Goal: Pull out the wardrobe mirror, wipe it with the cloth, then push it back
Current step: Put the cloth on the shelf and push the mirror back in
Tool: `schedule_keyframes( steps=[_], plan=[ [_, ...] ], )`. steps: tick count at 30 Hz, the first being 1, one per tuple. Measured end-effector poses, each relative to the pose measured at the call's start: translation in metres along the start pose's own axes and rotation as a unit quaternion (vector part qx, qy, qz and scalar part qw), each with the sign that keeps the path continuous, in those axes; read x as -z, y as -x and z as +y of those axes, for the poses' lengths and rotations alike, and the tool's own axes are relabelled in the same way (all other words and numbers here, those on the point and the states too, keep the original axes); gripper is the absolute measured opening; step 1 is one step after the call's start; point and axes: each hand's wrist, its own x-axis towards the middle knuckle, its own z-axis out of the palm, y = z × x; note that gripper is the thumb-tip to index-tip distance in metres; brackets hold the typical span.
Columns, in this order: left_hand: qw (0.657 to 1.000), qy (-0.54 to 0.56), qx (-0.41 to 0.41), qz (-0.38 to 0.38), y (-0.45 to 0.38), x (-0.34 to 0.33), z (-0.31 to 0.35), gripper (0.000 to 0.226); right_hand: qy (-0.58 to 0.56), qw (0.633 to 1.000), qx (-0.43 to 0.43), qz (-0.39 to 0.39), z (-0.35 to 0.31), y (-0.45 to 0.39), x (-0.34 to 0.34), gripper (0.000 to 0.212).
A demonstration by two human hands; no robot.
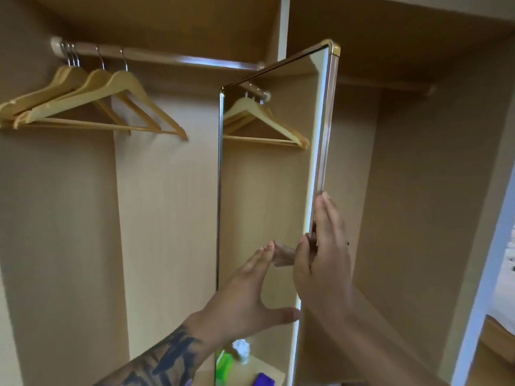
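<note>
one mirror (pixel 267 176) is standing pulled out of the open wardrobe (pixel 167 218), turned edge-on so its metal frame with the gold corner cap is pointing toward one o'clock at the top. two hands are working on it. the right hand (pixel 323 260) is lying along the mirror's outer edge at about four o'clock, fingers straight and close together on the far side of the frame, thumb on the glass side, so it is clasping the edge narrowly. the left hand (pixel 245 296) is reaching in from six o'clock with a tattooed forearm, spread wide, fingertips touching the glass and meeting their own reflection, thumb stretched out toward the frame. at ten o'clock one rail (pixel 156 55) is carrying wooden hangers (pixel 97 107); i am counting five hooks, though the hangers are overlapping. in the glass near six o'clock, a green thing, a purple thing and a white thing are showing as reflections, too blurred to name.
</note>
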Motion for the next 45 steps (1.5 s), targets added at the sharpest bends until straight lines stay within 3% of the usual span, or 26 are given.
schedule_keyframes(
  steps=[8,16,31,35,37,40,45],
  plan=[
    [1.000,0.023,0.006,0.014,0.013,-0.008,0.009,0.150,0.022,1.000,0.017,-0.004,-0.017,0.008,-0.008,0.066],
    [0.996,0.088,0.016,0.011,0.021,-0.005,0.000,0.132,0.032,0.999,0.031,-0.004,-0.035,0.012,-0.015,0.057],
    [0.978,0.206,-0.035,0.004,0.031,0.015,-0.020,0.119,0.053,0.995,0.081,-0.035,-0.054,0.017,-0.042,0.064],
    [0.972,0.231,-0.042,0.005,0.028,0.011,-0.019,0.109,-0.011,0.993,0.083,-0.084,-0.046,0.014,-0.051,0.062],
    [0.972,0.234,-0.027,0.006,0.026,0.008,-0.022,0.106,0.010,0.989,0.103,-0.109,-0.040,0.014,-0.055,0.058],
    [0.977,0.214,-0.001,0.013,0.020,0.007,-0.028,0.106,0.088,0.985,0.133,-0.073,-0.028,0.012,-0.056,0.069],
    [0.975,0.223,0.023,-0.006,0.008,0.012,-0.033,0.106,0.121,0.980,0.149,-0.056,-0.014,0.003,-0.059,0.071]
  ],
)
